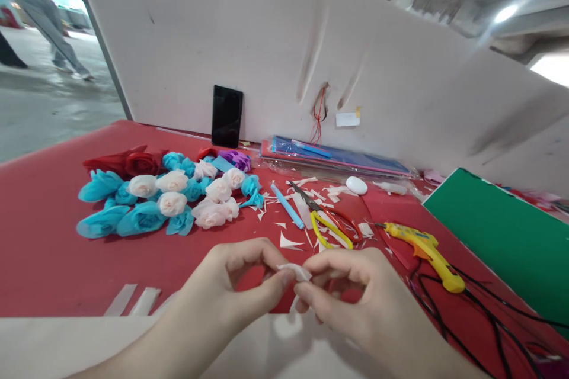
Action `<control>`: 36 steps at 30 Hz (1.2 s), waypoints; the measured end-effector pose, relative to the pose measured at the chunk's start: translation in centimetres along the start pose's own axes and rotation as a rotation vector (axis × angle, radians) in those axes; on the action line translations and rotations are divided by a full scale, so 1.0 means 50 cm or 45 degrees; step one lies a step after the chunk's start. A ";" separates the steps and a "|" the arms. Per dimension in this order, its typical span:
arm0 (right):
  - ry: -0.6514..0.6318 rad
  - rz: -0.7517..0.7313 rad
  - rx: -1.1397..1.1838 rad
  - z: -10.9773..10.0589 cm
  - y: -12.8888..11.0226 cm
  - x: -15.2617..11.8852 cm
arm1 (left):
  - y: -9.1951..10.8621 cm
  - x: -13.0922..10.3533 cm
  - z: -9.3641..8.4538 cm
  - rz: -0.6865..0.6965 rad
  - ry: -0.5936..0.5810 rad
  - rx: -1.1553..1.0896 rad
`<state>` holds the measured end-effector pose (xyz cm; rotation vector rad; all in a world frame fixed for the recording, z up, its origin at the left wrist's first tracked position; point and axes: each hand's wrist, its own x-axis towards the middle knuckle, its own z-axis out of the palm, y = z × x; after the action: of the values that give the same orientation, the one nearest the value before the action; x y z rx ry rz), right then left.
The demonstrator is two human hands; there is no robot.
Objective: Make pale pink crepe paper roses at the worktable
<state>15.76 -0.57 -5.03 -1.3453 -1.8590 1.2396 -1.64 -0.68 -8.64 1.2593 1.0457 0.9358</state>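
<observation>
Between my hands is a small strip of white, thin paper-like material [295, 270], curled along its upper edge. My left hand [251, 275] pinches its left side between thumb and forefinger. From the other side, the fingertips of my right hand [344, 284] close on the strip, and a loose end hangs below. Just beyond my hands lie scissors [331, 222] with yellow and red handles, a light blue pen [287, 206] and scattered white scraps [290, 242]. My fingers hide part of the strip.
Blue, white, red and purple fabric-like flowers [172, 204] lie at left. A yellow glue gun [425, 251] with black cords rests at right beside a green board [502, 243]. A phone [227, 116] leans on the back panel, near wrapped sheets [351, 161]. A person [42, 12] walks far left.
</observation>
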 end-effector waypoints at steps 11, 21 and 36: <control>0.333 -0.516 -0.405 0.007 0.011 -0.002 | 0.019 -0.004 0.005 -0.145 0.117 -0.132; 0.421 -0.667 -0.556 0.007 0.012 -0.007 | 0.012 -0.006 -0.001 -0.154 0.082 -0.094; 0.430 -0.786 -0.811 0.012 0.036 0.005 | 0.015 -0.004 0.003 -0.154 0.178 -0.245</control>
<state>15.98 -0.42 -6.92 -1.0300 -2.2420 0.0983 -1.52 -0.84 -7.89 0.9727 1.0999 1.0163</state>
